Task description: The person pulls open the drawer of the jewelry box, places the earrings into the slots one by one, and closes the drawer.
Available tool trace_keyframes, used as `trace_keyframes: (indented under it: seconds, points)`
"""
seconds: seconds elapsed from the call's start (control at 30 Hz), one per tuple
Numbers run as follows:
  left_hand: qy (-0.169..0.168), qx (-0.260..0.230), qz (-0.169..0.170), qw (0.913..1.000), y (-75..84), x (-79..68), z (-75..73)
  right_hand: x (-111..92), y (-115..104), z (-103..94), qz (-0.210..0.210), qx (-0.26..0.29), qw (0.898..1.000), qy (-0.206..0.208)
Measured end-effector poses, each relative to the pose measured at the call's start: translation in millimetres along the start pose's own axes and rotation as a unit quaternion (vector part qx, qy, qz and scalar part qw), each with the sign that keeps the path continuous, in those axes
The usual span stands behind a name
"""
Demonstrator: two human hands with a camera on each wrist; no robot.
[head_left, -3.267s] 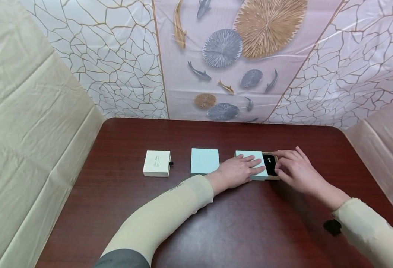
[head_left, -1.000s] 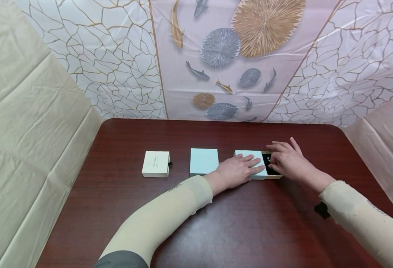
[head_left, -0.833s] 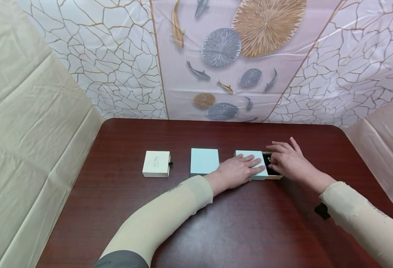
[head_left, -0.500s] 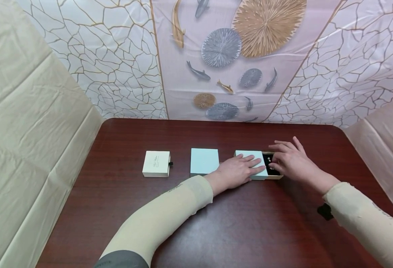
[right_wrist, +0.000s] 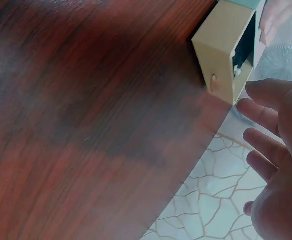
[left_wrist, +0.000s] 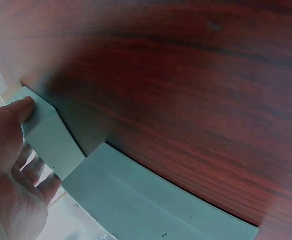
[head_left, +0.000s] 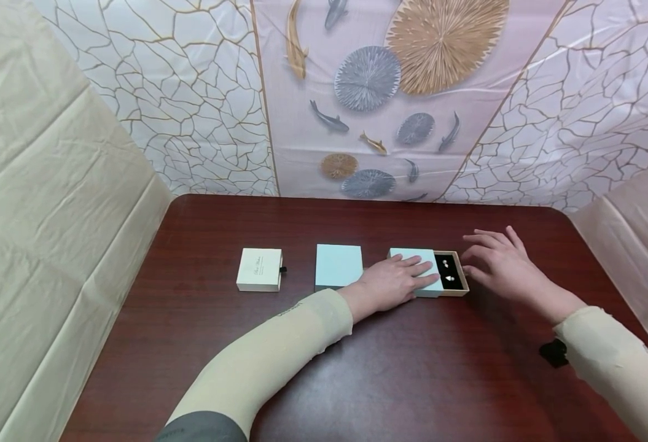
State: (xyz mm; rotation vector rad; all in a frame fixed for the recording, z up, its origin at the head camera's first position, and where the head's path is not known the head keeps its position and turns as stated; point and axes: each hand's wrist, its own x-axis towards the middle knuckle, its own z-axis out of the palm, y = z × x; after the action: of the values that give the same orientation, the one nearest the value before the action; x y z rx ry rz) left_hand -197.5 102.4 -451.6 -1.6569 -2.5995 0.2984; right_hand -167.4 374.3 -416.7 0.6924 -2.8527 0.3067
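In the head view a light blue box lies right of centre, its drawer pulled out to the right. Two small shiny earrings sit on the drawer's black lining. My left hand rests on the blue box with fingers spread over its top; in the left wrist view the thumb lies along its near side. My right hand is off to the right of the drawer, fingers loosely bent with nothing between them. The right wrist view shows the drawer's beige end just past the fingertips.
A second light blue box lies partly behind my left wrist. Farther left is a small cream box with a black pull tab. All stand on the dark red wooden table, which has patterned cloth behind it.
The drawer is farther out than it was 3.3 seconds ago. My right hand reached over the lining, then drew back right, uncovering both earrings. My left hand stays on the box.
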Motion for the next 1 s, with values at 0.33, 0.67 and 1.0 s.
trace_keyframes:
  seconds: [0.33,0.67,1.0]
  points:
    - [-0.005,0.006,0.004,1.0,2.1,0.9,0.3,-11.1,10.1,12.4,0.023,0.009,0.999,-0.021]
    - [-0.012,0.012,0.001,0.9999,1.2,0.6,-1.4,-8.2,11.2,20.5,0.03,0.037,0.998,-0.03]
    - [-0.01,0.013,-0.001,0.9999,-0.2,0.1,-0.6,-2.3,6.6,22.6,0.029,0.063,0.997,-0.036]
